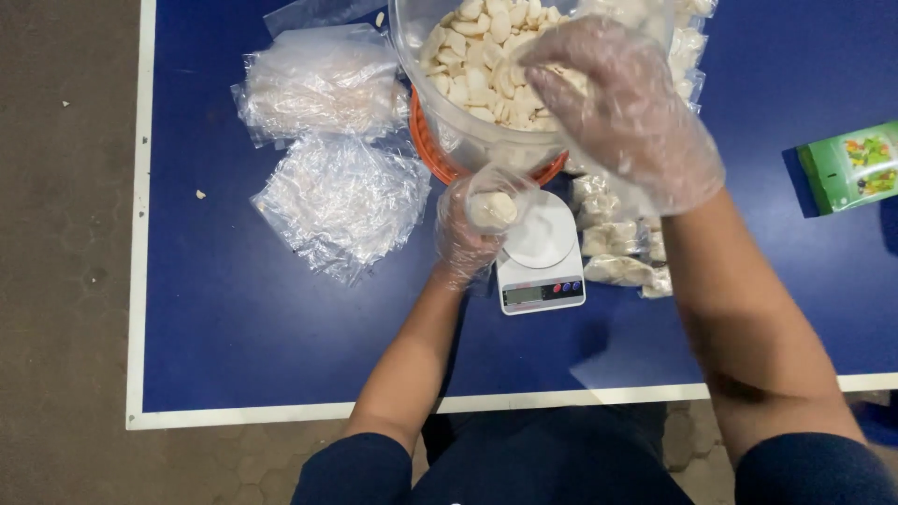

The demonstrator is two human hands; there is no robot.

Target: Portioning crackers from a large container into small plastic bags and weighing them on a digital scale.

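holding small clear bag [494,201] pinched open in left hand [465,238] just above scale [541,254]; right hand [622,103] cupped into tub of white pieces [486,65] beyond scale. best kept mouth wide, bag close under tub.

At frame centre, the gloved left hand [465,234] held a small clear bag [493,201] over a white scale [541,257] on the blue desk [243,318]; the gloved right hand [622,108] reached into a tub of pale pieces [477,65] above it.
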